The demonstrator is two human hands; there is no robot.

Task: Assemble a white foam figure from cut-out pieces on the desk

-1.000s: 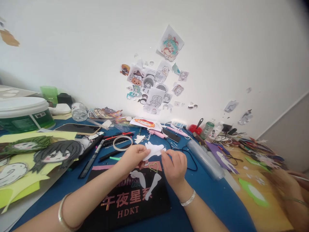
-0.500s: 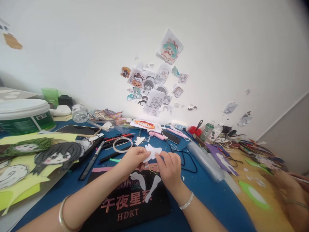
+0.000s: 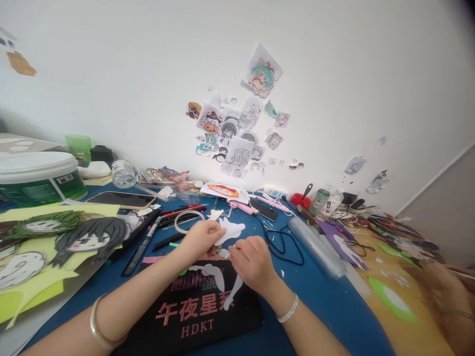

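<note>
My left hand [image 3: 200, 238] pinches a white foam cut-out [image 3: 230, 230] and holds it just above the blue table [image 3: 326, 301]. My right hand [image 3: 252, 262] sits lower and to the right, its fingers curled into a pinch over the black printed mat [image 3: 196, 311]; what it pinches is hidden. White cut-out pieces [image 3: 217, 277] lie on the mat under my hands. A roll of clear tape [image 3: 188, 220] lies just beyond my left hand, next to black and red pens [image 3: 178, 211].
Yellow sheets with drawn characters [image 3: 55, 242] cover the left. A green tub [image 3: 37, 178], a phone [image 3: 120, 199] and a glass jar [image 3: 123, 173] stand at the back left. A clear tube [image 3: 315, 244], black cord [image 3: 284, 244], bottles and paper scraps fill the right. Another person's hand [image 3: 441, 287] works at far right.
My right hand let go of the white cut-out's right edge and dropped down and left toward the mat. My left hand keeps holding the cut-out, shifted slightly left.
</note>
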